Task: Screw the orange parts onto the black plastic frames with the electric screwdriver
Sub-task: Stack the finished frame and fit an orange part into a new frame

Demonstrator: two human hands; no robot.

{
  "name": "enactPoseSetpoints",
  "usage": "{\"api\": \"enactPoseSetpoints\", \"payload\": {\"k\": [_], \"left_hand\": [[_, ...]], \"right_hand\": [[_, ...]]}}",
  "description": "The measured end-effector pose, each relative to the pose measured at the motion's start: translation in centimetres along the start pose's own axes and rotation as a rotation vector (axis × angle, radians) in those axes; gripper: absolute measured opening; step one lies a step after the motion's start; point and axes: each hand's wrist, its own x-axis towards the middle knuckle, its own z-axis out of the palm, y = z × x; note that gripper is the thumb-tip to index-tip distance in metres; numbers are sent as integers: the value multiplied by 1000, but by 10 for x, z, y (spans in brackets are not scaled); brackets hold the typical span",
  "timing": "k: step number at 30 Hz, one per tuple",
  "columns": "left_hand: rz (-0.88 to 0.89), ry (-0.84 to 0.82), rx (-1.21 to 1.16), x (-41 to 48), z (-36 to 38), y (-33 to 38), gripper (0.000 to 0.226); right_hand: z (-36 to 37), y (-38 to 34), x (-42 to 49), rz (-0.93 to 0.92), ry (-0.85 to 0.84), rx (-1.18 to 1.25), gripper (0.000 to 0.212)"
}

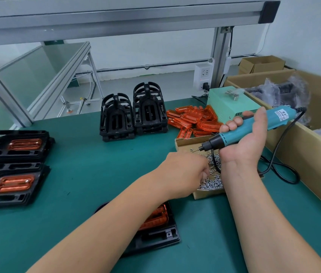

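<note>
- The left hand (185, 170) reaches into the small cardboard box (205, 194) of screws (212, 183) at centre right, with its fingers curled down among them. I cannot tell whether it pinches a screw, because the fingertips are hidden behind the knuckles.
- The right hand (248, 142) is palm-up just above that box, its fingers wrapped round the teal body of the electric screwdriver (232, 134).
- The step in hand looks like fetching a screw. To do it well, lift a single screw clear of the heap, held so it can go point-down into its hole or onto the bit without fumbling. Leave the driver unstarted until the bit sits square in the screw head.
- The screwdriver's long axis slants from upper right, where the cord leaves its tail, to lower left. Its bit (200, 148) points left and slightly down toward the left hand, far from upright. It will probably need tipping to vertical before driving.
- The black frame (155, 239) being worked on lies flat on the worktop (96, 174) at lower centre, partly under the left forearm. An orange part (155, 215) is seated in it, and what shows of its ribs slants from lower left to upper right.
- Two fitted frames (13, 166) lie at far left.
- Bare frames (116, 119) stand stacked at upper centre, with loose orange parts (193, 121) heaped just beside them.
</note>
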Motion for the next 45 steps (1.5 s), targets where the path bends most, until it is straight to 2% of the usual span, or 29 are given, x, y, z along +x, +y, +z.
{"api": "enactPoseSetpoints", "payload": {"k": [9,12,21,23,27,30,32,36,41,45], "left_hand": [[22,-23,45,1,-3,1,22],[17,-25,-11,0,-5,0,21],[-37,162,-759,-38,-19,-51,11],[-91,188,-1018,-53,-19,-68,14],[-156,149,-1641,-77,-17,-96,17],[-180,90,-1927,-88,-15,-109,11],[-212,94,-2032,-90,-13,-113,12],[-246,128,-2113,-89,-11,-118,12],[-178,53,-2095,-89,-13,-121,9],[-188,113,-1888,-88,-9,-116,7]], "right_hand": [[-1,1,0,9,-5,3,28],[-1,1,1,11,-11,9,28],[2,5,-4,44,-33,15,26],[3,7,-8,58,-43,24,26],[9,12,-17,84,-79,15,26],[14,17,-26,125,-135,1,26],[17,21,-32,150,-170,-12,26],[21,28,-44,189,-225,-51,28],[24,31,-52,210,-250,-86,28],[27,30,-56,205,-262,-84,30]]}}
